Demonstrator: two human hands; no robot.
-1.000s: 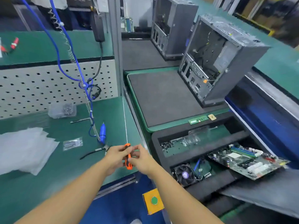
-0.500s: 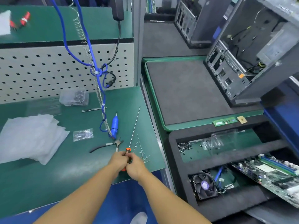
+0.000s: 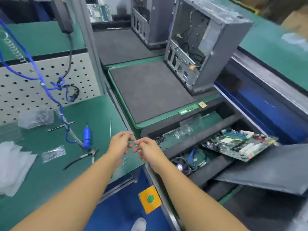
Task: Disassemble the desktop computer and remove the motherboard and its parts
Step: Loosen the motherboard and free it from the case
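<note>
My left hand (image 3: 120, 144) and my right hand (image 3: 148, 150) meet fingertip to fingertip above the green bench's front edge. Between them they pinch a small pale piece (image 3: 135, 142), too small to identify. The open grey computer case (image 3: 205, 52) stands upright on the grey mat (image 3: 150, 90), loose cables inside it. The removed motherboard (image 3: 238, 144) lies tilted on the black foam tray (image 3: 208, 130) at right. A green memory stick (image 3: 189, 110) and a small tan chip (image 3: 202, 105) lie on the mat's front rim. A cooler fan (image 3: 180, 165) sits in a tray pocket.
On the green bench left of my hands lie a blue electric screwdriver (image 3: 87, 136) on its cord, pliers (image 3: 83, 157), a bag of screws (image 3: 53, 153), a clear box (image 3: 35, 117) and white foam sheets (image 3: 11, 164). A second case (image 3: 150, 19) stands behind. A yellow button box (image 3: 150, 199) hangs below.
The orange-handled tool that both hands held is gone from them. The hands have risen slightly and now pinch only a small pale piece. The view has swung back to the right.
</note>
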